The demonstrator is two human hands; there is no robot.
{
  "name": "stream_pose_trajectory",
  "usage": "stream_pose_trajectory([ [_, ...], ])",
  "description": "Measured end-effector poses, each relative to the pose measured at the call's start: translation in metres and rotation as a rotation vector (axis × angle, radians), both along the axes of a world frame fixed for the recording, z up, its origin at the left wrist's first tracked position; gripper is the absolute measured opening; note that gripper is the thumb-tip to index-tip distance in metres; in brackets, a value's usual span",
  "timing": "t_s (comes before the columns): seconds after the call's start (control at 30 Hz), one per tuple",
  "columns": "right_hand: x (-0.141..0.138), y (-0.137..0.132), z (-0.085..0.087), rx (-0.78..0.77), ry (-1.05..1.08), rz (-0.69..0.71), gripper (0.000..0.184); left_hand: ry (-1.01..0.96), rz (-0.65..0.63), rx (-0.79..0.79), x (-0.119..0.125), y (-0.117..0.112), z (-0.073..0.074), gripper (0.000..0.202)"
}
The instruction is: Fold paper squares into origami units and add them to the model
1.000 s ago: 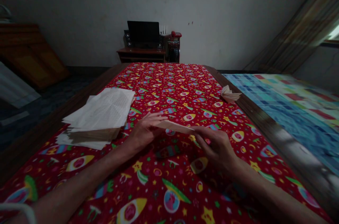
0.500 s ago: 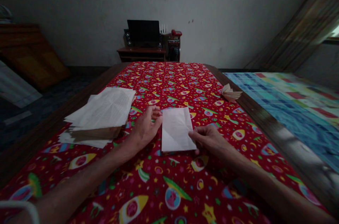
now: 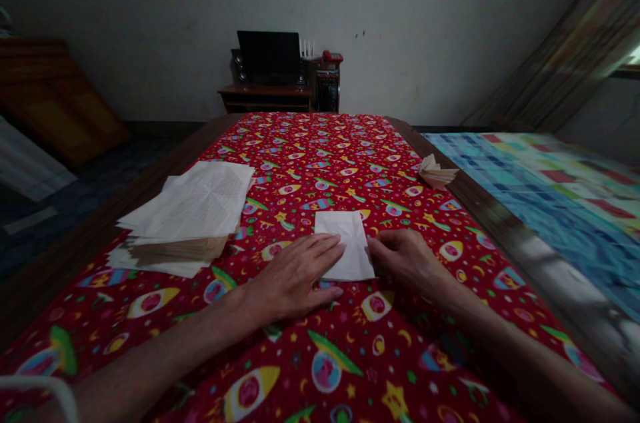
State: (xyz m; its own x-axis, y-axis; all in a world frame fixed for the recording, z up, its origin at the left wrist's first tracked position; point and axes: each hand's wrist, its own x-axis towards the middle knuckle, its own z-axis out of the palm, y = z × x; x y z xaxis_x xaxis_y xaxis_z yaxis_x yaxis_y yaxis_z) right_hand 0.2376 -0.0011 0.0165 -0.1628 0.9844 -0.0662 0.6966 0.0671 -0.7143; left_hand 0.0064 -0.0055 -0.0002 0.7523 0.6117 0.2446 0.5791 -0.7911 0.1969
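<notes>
A small folded sheet of white paper (image 3: 353,246) lies on the red printed tablecloth in front of me. My left hand (image 3: 300,273) rests flat over its left side, fingers stretched out and thumb apart, covering part of it. At the right edge of the paper, my right hand (image 3: 400,253) has its fingers curled together, thumb and forefinger at the edge. Faint crease lines show on the paper's upper face.
To the left sits a stack of creased paper sheets (image 3: 195,200), brownish ones beneath white. A folded fan-like paper piece (image 3: 437,172) stands near the table's right edge. Beyond the table are a monitor (image 3: 269,56) and a bed (image 3: 540,196).
My left hand has moved right and come down flat on the paper. The paper was tilted up and now lies flatter, slightly further right. My right hand has stayed at its right edge.
</notes>
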Motion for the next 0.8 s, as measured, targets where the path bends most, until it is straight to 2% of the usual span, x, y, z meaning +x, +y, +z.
stream_pose_trajectory([
  [0.07,0.012,0.0,0.0,0.288,-0.195,0.109,0.032,-0.022,0.0,0.007,0.0,0.002,0.001,0.061],
  [0.1,0.017,-0.001,-0.001,0.384,-0.229,0.204,0.025,-0.035,-0.006,0.01,0.0,0.003,0.002,0.059],
  [0.17,0.026,-0.001,-0.002,0.482,-0.284,0.379,0.017,-0.064,-0.023,0.008,-0.001,0.005,0.003,0.054],
  [0.27,0.032,0.001,-0.008,0.543,-0.366,0.506,0.033,-0.104,-0.051,-0.008,-0.003,0.006,0.005,0.049],
  [0.4,0.033,0.007,-0.017,0.61,-0.421,0.512,0.044,-0.126,-0.047,-0.031,-0.005,0.006,0.005,0.059],
  [0.5,0.031,0.006,-0.016,0.645,-0.461,0.515,0.043,-0.133,-0.026,-0.05,-0.005,0.006,0.005,0.071],
  [0.6,0.028,0.003,-0.013,0.643,-0.453,0.549,0.036,-0.125,-0.022,-0.065,-0.005,0.005,0.005,0.075],
  [0.7,0.027,0.005,-0.016,0.653,-0.362,0.592,0.028,-0.104,-0.017,-0.053,-0.004,0.006,0.004,0.072],
  [0.8,0.028,0.01,-0.024,0.682,-0.237,0.609,0.028,-0.089,0.0,-0.06,-0.006,0.007,0.003,0.068],
])
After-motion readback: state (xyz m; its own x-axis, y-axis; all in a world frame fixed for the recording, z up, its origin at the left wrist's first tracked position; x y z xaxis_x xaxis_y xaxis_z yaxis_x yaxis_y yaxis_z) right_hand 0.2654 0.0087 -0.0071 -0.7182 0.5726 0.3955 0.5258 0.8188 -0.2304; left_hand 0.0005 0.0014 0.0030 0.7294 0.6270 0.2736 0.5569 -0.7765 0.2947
